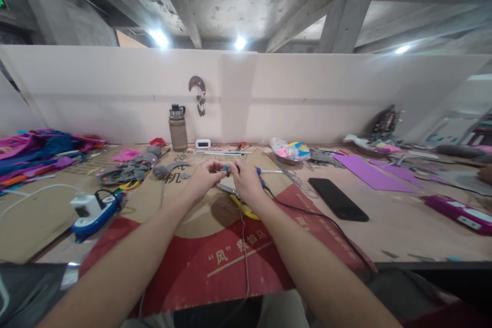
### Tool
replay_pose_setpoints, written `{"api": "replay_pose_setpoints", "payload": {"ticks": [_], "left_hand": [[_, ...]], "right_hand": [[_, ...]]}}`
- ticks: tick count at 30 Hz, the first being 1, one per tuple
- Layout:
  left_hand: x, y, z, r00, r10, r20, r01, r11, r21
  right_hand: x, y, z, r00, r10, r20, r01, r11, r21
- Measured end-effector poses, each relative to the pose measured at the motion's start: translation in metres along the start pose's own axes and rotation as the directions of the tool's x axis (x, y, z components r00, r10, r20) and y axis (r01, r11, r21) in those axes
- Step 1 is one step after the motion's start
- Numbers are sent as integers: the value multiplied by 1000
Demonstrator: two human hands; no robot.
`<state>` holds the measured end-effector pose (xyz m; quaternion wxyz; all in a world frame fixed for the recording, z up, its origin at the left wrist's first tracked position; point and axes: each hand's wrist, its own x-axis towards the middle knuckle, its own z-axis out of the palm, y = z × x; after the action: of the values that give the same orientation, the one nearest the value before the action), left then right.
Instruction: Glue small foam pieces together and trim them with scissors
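My left hand (207, 178) and my right hand (246, 179) meet above the middle of the cardboard sheet (192, 220). Both have their fingertips pinched on a small grey-green piece (225, 168), mostly covered by the fingers. Beneath my right hand lies a pair of yellow-handled scissors (249, 213), blades toward the left. A blue corded tool (261, 177) with a pale rod rests just beyond my right wrist, partly hidden by it. To the left of my left hand is a curved grey felt piece (165, 170), near a pile of grey felt shapes (128, 170).
A blue power strip (96, 220) with a white charger stands at left, by colourful fabric (42, 154). A bottle (178, 128) and small clock (203, 144) stand at the back. On the right lie a black phone (338, 199), purple sheets (372, 173) and a magenta power strip (457, 212).
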<state>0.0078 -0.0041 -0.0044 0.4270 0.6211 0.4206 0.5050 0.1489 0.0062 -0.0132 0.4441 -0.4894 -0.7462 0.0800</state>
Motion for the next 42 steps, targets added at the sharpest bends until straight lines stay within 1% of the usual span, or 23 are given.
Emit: {"api": "replay_pose_setpoints", "payload": {"ticks": [4, 6, 8, 10, 13, 15, 17, 19, 20, 23, 26, 29, 32, 34, 36, 40, 42], "left_hand": [[0, 1, 1, 993, -29, 116, 49, 983, -178], [-1, 3, 1, 986, -62, 157, 104, 956, -273], [-2, 5, 1, 978, -115, 175, 170, 924, -344], [-1, 4, -1, 971, -183, 152, 227, 904, -362], [1, 0, -5, 958, -258, 124, 286, 896, -341], [3, -4, -9, 941, -299, 160, 337, 880, -336], [5, -7, -13, 909, -352, 224, 411, 848, -335], [7, -10, -14, 883, -383, 272, 460, 823, -332], [7, -11, -15, 879, -381, 286, 464, 819, -337], [9, -15, -15, 892, -354, 281, 443, 812, -380], [10, -16, -14, 891, -368, 266, 452, 783, -428], [10, -15, -15, 873, -417, 253, 488, 758, -432], [11, -14, -15, 844, -477, 244, 536, 745, -397], [11, -12, -14, 834, -495, 244, 552, 743, -379], [9, -11, -13, 845, -475, 244, 535, 752, -387], [6, -9, -10, 898, -361, 252, 439, 774, -456], [6, -10, -10, 901, -334, 277, 429, 779, -457]], "right_hand": [[0, 1, -1, 999, -24, -23, 24, 999, -25], [0, 1, -1, 999, -30, -29, 29, 999, -29], [0, 1, -1, 999, -40, -26, 40, 999, -23], [0, 1, -1, 998, -59, -7, 59, 998, 2], [-1, 2, 0, 994, -100, 32, 98, 994, 56], [-1, 2, 0, 990, -132, 50, 127, 988, 88], [-1, 2, -1, 985, -160, 66, 151, 982, 117], [-1, 2, -1, 979, -182, 88, 169, 975, 143], [-1, 2, -1, 976, -193, 98, 177, 972, 152], [0, 3, 0, 968, -225, 112, 204, 964, 171], [0, 4, 0, 960, -254, 115, 227, 951, 209], [0, 4, 0, 953, -277, 127, 239, 938, 252], [-1, 3, -1, 948, -286, 136, 244, 934, 263], [-2, 2, -1, 945, -293, 143, 246, 930, 273], [-2, 2, -2, 942, -300, 153, 249, 926, 283], [-1, 2, -2, 952, -272, 140, 230, 939, 256], [-1, 2, -3, 959, -253, 124, 219, 947, 234]]}}
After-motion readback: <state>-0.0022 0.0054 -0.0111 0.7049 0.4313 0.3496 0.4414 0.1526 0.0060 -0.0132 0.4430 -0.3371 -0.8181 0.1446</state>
